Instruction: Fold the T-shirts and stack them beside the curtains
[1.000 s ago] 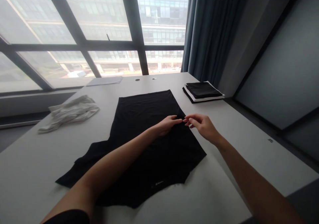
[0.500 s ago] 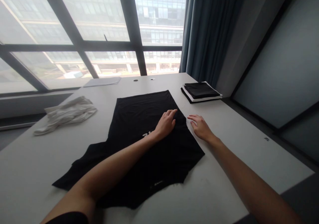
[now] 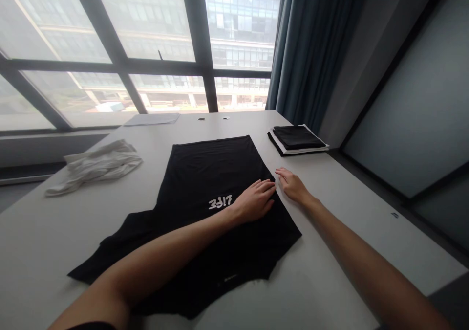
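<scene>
A black T-shirt lies spread out on the white table, its hem toward the window and its collar toward me. White lettering on its chest reads upside down. My left hand rests flat on the shirt near its right side edge, fingers stretched out, holding nothing. Just to the right, my right hand is beside that same edge with its fingers extended and nothing visible in it. Whether its fingertips touch the fabric I cannot tell. My left forearm crosses over the shirt and hides part of it.
A stack of folded black and white clothes sits at the table's far right. A crumpled pale garment lies on the left. Flat pale sheets are by the window. A blue curtain hangs behind the white table.
My left hand has slid toward me and to the right across the shirt, uncovering more of the white lettering. My right hand has stayed nearly in place beside the edge.
</scene>
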Demonstrator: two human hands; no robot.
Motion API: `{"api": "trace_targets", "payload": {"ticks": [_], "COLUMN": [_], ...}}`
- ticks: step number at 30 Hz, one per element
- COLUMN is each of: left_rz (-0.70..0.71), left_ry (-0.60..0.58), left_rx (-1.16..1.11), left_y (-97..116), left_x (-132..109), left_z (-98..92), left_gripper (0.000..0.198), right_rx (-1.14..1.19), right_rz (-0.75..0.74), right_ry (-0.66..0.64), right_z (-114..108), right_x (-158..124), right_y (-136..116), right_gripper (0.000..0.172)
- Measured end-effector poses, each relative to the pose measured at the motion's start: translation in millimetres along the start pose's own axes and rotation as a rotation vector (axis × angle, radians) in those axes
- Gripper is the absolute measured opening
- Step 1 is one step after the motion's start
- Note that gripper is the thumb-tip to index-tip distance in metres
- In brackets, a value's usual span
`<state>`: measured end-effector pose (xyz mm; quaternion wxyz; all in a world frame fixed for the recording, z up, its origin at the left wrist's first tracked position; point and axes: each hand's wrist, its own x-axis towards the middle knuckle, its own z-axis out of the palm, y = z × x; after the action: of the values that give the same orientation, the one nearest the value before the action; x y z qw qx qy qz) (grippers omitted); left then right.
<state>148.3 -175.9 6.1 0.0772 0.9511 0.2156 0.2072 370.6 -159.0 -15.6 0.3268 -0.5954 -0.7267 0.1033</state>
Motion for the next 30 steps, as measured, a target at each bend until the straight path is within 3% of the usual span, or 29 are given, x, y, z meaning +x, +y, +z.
{"api": "trace_targets", "payload": {"ticks": [2,6,10,15,18,21,23,26,30], "left_rz": [0.107,0.298,0.306,0.332,0.241,0.013,-0.124,-0.229,-0.245], "left_ry": [-0.008,-0.155,-0.243,-0.246,-0.18,-0.031,0.009,-0.057,-0.13], "left_rx": [-0.08,-0.229,-0.305,-0.316,-0.275,-0.149,-0.048,0.035,0.094], "left_y": [2.9,8.3,6.8,7.9,9.6,1.7,-8.5,-22.9,-28.6], "left_x": [1.1,0.2,-2.2,-1.1,1.8,4.1,4.1,1.7,0.1], "left_z": [-3.4,-7.2,-7.9,-13.7,-15.6,-10.2,-4.0,4.0,4.4], "left_gripper": [0.042,0.045,0.054,0.052,0.04,0.037,0.04,0.052,0.057], "right_rx": [0.022,-0.012,-0.021,0.177,0.119,-0.001,-0.002,0.046,0.008], "right_rz": [-0.024,-0.082,0.002,0.052,0.003,-0.039,-0.046,-0.058,-0.063], "right_ry": [-0.009,-0.092,-0.045,0.014,-0.001,0.003,0.014,0.015,-0.001], "right_z": [-1.0,4.3,11.9,13.1,13.4,15.1,15.7,15.3,15.7], "right_x": [10.7,26.3,33.4,35.4,32.6,29.7,28.8,28.4,27.3], "right_y": [4.2,5.7,7.8,16.4,15.2,11.6,10.7,11.7,13.3], "right_gripper": [0.038,0.039,0.034,0.032,0.036,0.042,0.042,0.04,0.037]}}
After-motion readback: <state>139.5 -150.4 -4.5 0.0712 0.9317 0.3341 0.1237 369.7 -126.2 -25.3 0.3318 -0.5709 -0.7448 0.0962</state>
